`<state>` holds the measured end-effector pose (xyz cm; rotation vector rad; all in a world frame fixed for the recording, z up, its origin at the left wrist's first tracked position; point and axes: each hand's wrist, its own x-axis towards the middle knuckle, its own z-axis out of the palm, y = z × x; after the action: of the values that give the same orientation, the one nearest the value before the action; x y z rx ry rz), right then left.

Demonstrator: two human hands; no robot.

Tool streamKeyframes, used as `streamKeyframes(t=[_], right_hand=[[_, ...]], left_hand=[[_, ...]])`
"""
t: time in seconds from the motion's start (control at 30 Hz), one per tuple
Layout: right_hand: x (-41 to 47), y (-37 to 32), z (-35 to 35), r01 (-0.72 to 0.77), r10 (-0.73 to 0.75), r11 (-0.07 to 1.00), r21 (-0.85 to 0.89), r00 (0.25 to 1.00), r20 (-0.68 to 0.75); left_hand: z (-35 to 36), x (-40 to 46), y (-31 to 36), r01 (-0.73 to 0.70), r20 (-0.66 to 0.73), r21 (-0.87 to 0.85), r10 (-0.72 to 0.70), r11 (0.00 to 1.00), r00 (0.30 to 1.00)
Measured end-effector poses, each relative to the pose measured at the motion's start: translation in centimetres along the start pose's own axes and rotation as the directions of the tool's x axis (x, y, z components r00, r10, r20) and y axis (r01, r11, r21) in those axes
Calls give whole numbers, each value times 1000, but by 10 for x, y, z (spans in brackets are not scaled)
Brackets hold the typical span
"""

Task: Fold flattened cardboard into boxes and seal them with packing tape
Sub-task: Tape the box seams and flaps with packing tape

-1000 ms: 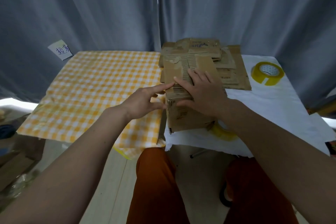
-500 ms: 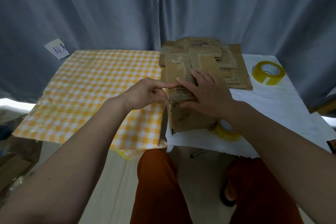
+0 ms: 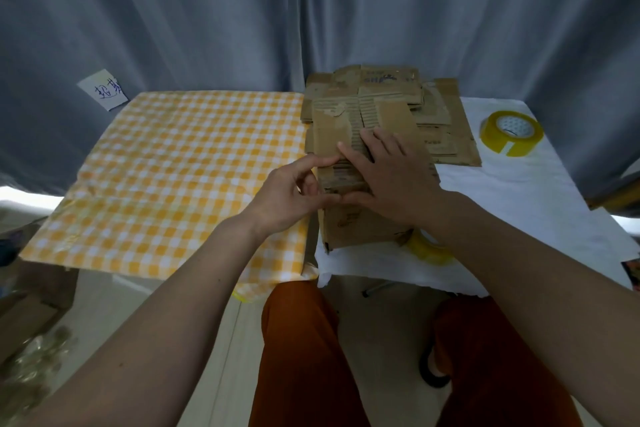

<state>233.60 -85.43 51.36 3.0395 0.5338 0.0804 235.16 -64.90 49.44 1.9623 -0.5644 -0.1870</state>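
A small folded cardboard box (image 3: 360, 225) stands on the white-covered table (image 3: 519, 204), near its front edge. My right hand (image 3: 391, 177) lies flat on the box's closed top flaps, fingers straight, with the thumb down the near face. My left hand (image 3: 294, 191) is at the box's left side. Its index finger lies along the top edge and its thumb is against the near face, pinching that corner; the other fingers are curled. A yellow tape roll (image 3: 427, 248) lies partly hidden behind the box, under my right forearm.
A stack of flattened cardboard (image 3: 446, 121) lies behind the box. A second yellow tape roll (image 3: 510, 133) sits at the table's far right. A yellow checked cloth (image 3: 166, 177) covers the left table. Grey curtains hang behind. A paper note (image 3: 104, 88) is on the curtain.
My left hand has closed in on the box's left corner, its fingers curling from a reaching pose. My right hand has stayed flat on the top flaps.
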Motion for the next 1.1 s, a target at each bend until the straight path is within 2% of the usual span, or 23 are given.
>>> streamKeyframes(t=[0.17, 0.3, 0.43, 0.53, 0.7, 0.77, 0.9, 1.0, 1.1], right_hand=[[-2, 2, -3, 10, -10, 1000, 4, 1000, -11], [-5, 35, -4, 166, -166, 986, 5, 986, -24], [-13, 73, 11, 267, -247, 959, 95, 952, -183], [-17, 82, 23, 296, -241, 941, 164, 927, -287], [-31, 99, 37, 237, -121, 904, 355, 940, -319], [-36, 102, 41, 250, -129, 900, 357, 935, -330], [-50, 108, 34, 239, -153, 893, 381, 958, -244], [-56, 116, 26, 254, -139, 833, 492, 956, -259], [-54, 123, 27, 269, -163, 838, 474, 954, -252]], left_hand=[[14, -2, -4, -29, -90, 20, 30, 999, 995], [18, -5, -12, -31, -130, 149, 51, 988, 990], [20, -3, -14, -63, -124, 289, 102, 955, 987], [23, -3, -17, -64, -161, 305, 118, 950, 980], [26, 1, -17, -94, -186, 325, 161, 941, 969], [27, 4, -18, -138, -169, 335, 204, 932, 964], [31, 9, -14, -159, -187, 267, 213, 950, 959], [32, 10, -12, -165, -194, 243, 214, 956, 957], [32, 10, -13, -158, -200, 242, 208, 958, 957]])
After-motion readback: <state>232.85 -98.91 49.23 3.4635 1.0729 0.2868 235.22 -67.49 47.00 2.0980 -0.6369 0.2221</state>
